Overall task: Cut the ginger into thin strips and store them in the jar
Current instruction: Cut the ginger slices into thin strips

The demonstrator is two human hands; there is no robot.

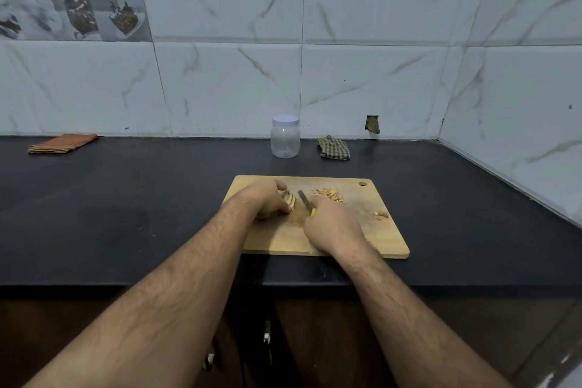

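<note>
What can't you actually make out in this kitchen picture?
- Head view: most of the yellow-handled knife handle, hidden inside the right hand.
- The sliced ginger piece, partly covered by the left hand.
- The pale cut ginger strips are too small to count.

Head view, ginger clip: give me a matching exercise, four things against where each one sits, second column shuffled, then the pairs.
Things:
1. jar
2. knife
3. orange cloth
4. checked cloth

Places:
A. far left on the counter, by the wall
B. on the counter just right of the jar
C. held in the right hand, blade over the cutting board
D. behind the board, lid on, near the wall

Pairs: 1-D, 2-C, 3-A, 4-B
</note>
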